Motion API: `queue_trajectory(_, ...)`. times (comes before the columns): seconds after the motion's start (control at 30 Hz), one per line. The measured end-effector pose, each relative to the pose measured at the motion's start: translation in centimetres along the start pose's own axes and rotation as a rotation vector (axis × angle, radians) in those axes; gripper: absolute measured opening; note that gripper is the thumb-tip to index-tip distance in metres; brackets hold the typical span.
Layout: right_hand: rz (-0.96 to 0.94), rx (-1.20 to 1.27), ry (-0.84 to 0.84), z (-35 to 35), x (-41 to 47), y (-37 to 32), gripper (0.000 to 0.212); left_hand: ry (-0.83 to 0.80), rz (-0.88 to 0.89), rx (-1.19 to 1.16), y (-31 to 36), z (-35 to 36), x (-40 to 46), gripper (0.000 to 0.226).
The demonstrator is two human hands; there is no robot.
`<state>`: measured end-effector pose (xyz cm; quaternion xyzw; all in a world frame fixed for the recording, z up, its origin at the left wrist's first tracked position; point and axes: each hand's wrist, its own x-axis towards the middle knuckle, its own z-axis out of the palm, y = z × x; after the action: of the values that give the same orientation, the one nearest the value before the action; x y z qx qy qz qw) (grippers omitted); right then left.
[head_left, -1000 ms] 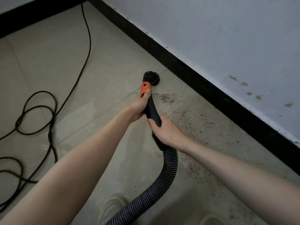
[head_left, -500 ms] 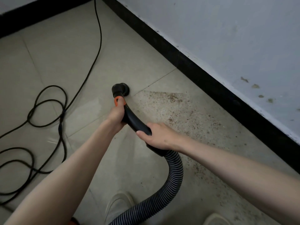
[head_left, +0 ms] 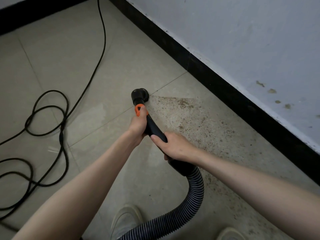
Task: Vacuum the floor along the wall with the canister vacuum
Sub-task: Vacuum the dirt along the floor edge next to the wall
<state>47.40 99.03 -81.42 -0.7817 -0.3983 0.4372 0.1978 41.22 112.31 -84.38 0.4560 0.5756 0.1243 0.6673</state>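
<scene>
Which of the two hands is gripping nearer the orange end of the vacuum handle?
The left hand, just below the orange tip and closest to the round nozzle. The right hand grips farther back, just ahead of the ribbed hose.

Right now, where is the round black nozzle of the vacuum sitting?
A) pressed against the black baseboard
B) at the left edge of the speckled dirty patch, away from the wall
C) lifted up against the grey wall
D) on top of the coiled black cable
B: the nozzle rests on the floor tile at the corner of the dirty patch, with bare tile between it and the baseboard.
</scene>
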Motion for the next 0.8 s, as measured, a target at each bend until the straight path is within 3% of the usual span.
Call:
queue_trajectory(0.2, 0.038, -0.032, 0.102, 0.4, -1.8, 1.6, 0.042, -0.075, 0.019, 0.034, -1.0, 1.9, -0.9, 0.036)
queue_trajectory(0.37, 0.104, 0.023, 0.164, 0.4, -2.7, 2.9, 0.048, -0.122, 0.018, 0.101, -1.1, 3.9, -1.2, 0.045)
queue_trajectory(0.8, 0.254, 0.228, 0.335, 0.5, -4.8, 7.1, 0.054, -0.293, 0.080, 0.328, -1.6, 10.0, -2.4, 0.043)
